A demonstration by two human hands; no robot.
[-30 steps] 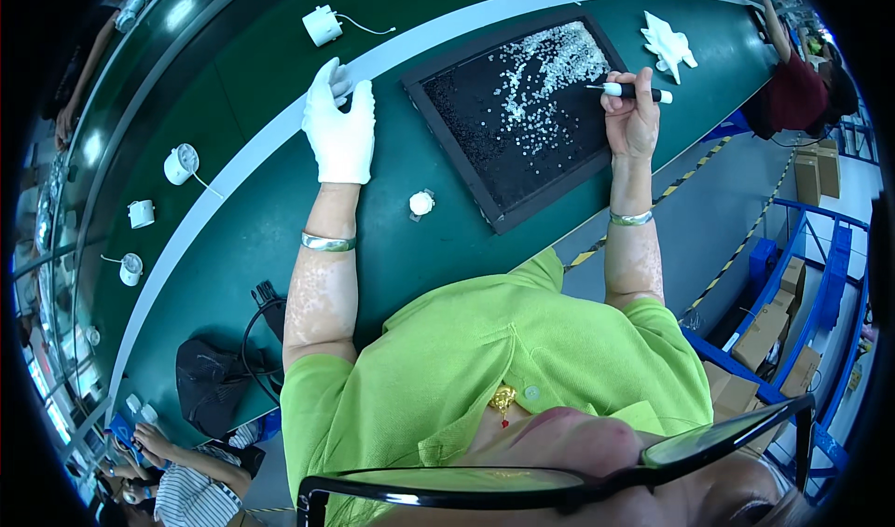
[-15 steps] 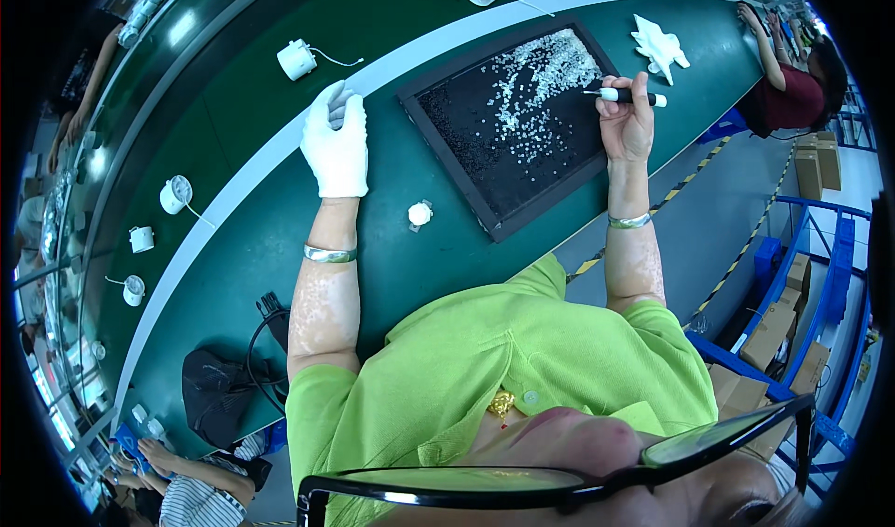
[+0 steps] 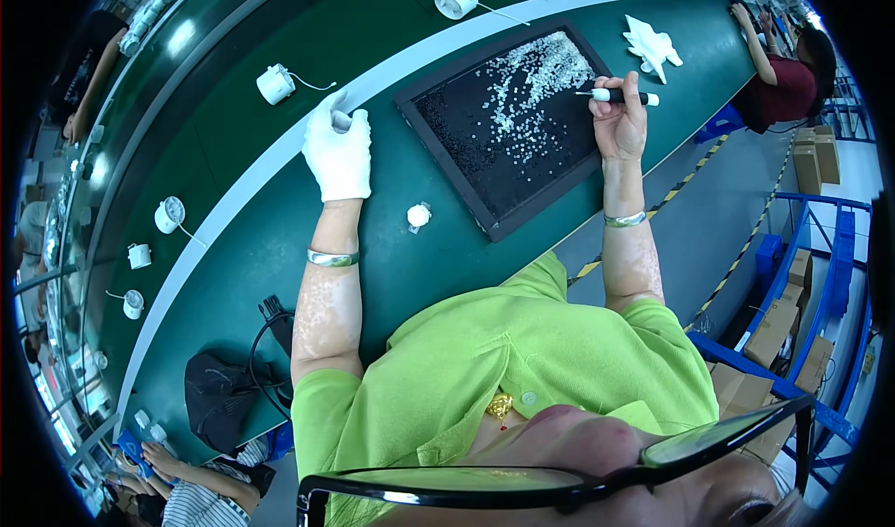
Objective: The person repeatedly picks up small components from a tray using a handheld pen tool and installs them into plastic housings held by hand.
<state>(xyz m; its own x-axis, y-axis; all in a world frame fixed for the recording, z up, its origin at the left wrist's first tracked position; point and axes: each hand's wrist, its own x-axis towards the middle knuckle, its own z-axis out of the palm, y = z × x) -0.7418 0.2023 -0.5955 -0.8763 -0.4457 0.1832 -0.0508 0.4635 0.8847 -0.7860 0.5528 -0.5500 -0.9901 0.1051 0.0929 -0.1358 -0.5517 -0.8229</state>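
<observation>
My right hand [image 3: 620, 128] is bare and closed round a black-and-white pen-like tool [image 3: 626, 96] with a thin tip pointing left. It is over the right side of a black tray [image 3: 522, 212]. Small clear pieces [image 3: 545, 70] lie heaped and scattered in the tray's far right part, and tiny dark pieces [image 3: 446, 136] lie at its left. My left hand [image 3: 337, 154], in a white glove, is raised left of the tray near the belt's pale edge, fingers apart, with nothing visible in it. A small white round part [image 3: 418, 216] sits on the green table between hand and tray.
White cylindrical housings with wires, such as one near my glove [image 3: 276, 83] and another farther off [image 3: 456, 1], stand on the green belt. A crumpled white glove [image 3: 653, 48] lies beyond the tray. A black bag [image 3: 222, 398] is at left. Co-workers sit at both ends.
The white housings have shifted left along the belt. My gloved fingers have changed shape slightly, the thumb-side gap looking wider. My right hand still holds the pen-like tool over the tray.
</observation>
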